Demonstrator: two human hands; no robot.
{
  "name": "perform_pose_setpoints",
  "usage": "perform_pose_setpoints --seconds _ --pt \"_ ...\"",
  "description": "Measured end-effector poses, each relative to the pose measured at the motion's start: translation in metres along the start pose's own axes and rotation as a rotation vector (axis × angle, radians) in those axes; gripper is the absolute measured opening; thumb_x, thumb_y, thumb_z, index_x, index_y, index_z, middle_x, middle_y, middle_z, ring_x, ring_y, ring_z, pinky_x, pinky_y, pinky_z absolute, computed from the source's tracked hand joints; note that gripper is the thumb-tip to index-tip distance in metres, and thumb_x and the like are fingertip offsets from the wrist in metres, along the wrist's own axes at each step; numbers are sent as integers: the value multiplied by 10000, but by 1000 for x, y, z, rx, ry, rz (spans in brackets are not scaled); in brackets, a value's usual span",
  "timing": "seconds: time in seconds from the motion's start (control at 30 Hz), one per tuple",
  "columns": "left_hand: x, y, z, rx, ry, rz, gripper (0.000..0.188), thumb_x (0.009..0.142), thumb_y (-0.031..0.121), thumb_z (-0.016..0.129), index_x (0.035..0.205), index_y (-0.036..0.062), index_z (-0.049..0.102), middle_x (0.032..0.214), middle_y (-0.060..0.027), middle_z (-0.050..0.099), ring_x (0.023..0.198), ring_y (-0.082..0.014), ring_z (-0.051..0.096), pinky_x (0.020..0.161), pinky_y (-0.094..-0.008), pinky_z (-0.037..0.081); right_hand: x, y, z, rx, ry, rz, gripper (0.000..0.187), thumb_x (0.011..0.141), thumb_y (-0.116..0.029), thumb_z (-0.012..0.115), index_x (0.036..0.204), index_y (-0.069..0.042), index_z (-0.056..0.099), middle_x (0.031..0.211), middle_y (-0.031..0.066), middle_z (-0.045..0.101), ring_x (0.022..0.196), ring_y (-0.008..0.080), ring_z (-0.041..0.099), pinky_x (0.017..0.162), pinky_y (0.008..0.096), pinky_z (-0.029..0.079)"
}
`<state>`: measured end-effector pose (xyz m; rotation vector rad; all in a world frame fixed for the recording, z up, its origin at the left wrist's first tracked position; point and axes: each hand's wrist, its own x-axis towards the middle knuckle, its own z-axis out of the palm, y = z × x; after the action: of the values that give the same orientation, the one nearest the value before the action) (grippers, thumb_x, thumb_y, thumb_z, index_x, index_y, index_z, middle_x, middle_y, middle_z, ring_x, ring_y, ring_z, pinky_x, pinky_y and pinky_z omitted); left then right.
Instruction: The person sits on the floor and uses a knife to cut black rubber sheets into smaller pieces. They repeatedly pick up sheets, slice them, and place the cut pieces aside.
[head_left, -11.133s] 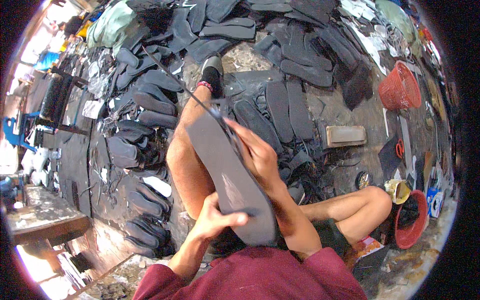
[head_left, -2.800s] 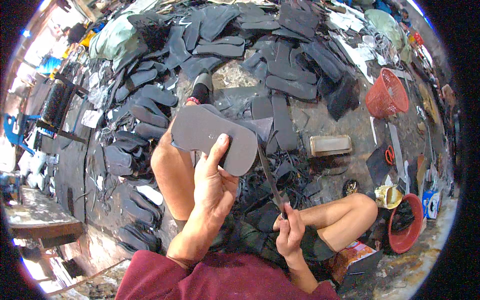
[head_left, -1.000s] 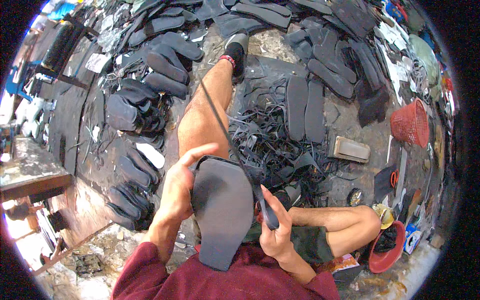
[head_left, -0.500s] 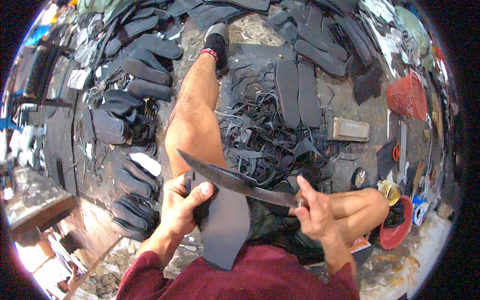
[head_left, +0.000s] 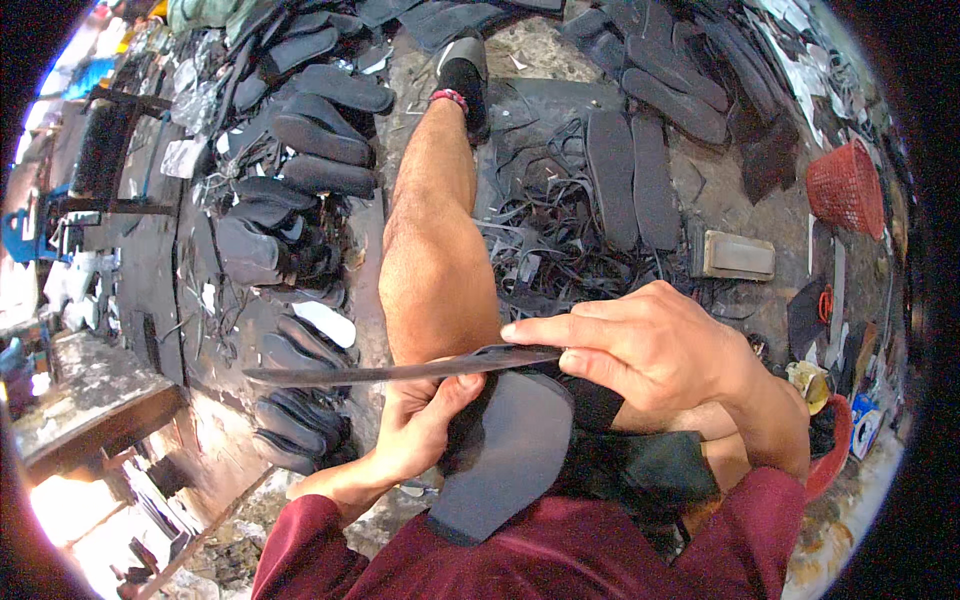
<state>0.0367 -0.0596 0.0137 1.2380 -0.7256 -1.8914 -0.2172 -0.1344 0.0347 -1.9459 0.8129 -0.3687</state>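
Note:
My left hand is closed on a flat black sole-shaped sheet, its thumb pressed on the upper edge. The sheet slants down over my lap against the maroon shirt. My right hand grips a long dark-bladed knife; its handle is hidden inside the fingers, and the index finger stretches along the blade's back. The blade lies almost level, its tip pointing left past my left hand, and crosses over the sheet's upper edge. Whether the cutting edge touches the sheet I cannot tell.
Black offcut strips are heaped beyond my knee, beside two long soles. A pale rectangular block and a red basket stand on the right. Stacked soles line the left; a wooden bench is at lower left.
My right hand has swung left and up, bringing the knife from a slant to nearly level with its tip farther left. The sheet stays in my left hand. The whole view has shifted slightly.

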Motion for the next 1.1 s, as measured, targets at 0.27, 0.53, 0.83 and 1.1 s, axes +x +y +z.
perform_pose_setpoints --seconds 0.27,0.53,0.83,1.1 --pt "13 -20 10 -530 -400 -172 551 1017 442 440 1270 -30 566 1247 -162 631 1147 -269 608 984 -423 477 -84 -20 40 771 525 302 410 1059 -248 458 1411 -44 508 941 1 632 693 70 489 649 236 444" --pt "0 0 122 -665 11 301 711 785 144 799 1385 57 429 1300 -134 554 1187 -292 553 1043 -472 429 -94 -17 101 255 1147 26 408 1030 -157 463 1398 11 509 858 31 595 654 70 480 576 226 419" --pt "32 -1 111 -586 81 -24 421 845 160 740 1206 11 585 1099 -94 658 1011 -236 644 930 -387 528 -147 15 121 -213 1082 84 414 982 -180 525 1363 -18 540 756 127 558 615 278 542 562 406 439" --pt "31 -37 88 -453 170 -54 443 822 208 731 1180 -14 596 1084 -120 675 999 -276 659 924 -407 538 -163 -6 123 -335 909 246 349 938 -127 589 1279 -54 607 802 122 583 645 291 587 562 408 462"
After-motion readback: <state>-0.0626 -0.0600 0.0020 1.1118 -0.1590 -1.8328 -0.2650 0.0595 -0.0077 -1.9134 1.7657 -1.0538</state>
